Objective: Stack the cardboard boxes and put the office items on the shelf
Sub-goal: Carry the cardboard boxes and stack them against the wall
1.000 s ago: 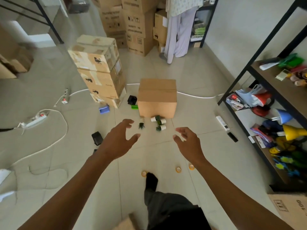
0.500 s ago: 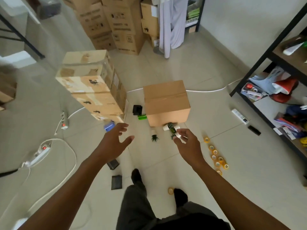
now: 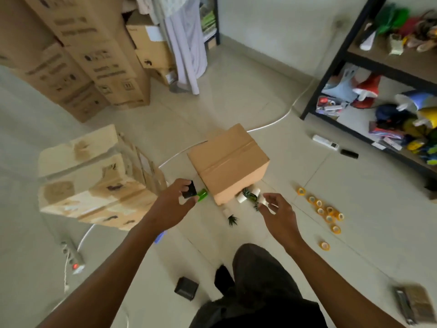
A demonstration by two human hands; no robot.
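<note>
The view has swung closer and lower than a moment ago: the room now sits tilted, and the shelf (image 3: 387,60) fills the right edge, already crowded with bright office items, well apart from where the person works. The stack of cardboard boxes (image 3: 94,183) stands on the floor at the left, and the single cardboard box (image 3: 230,163) lies alone in the middle, not yet on the stack. Both arms, which half a second back were spread above the floor short of that box, have now come right down to it, one at each near corner.

The left hand (image 3: 173,205) has moved from bare floor to the small black item (image 3: 189,191) beside the green item (image 3: 202,194) at the box's left corner; its fingers curl around the black item, though blur hides whether it is lifted. The right hand (image 3: 277,213) has its thumb and fingers drawn together at the little potted plants (image 3: 248,196) against the box's right corner; whether it actually pinches one I cannot tell. Another small plant (image 3: 232,220) lies loose on the floor between the hands, and the yellow tape rolls (image 3: 324,209) are scattered to the right.

My reading: the person is gathering small items first, so the shelving step is beginning and the box remains to be stacked.
</note>
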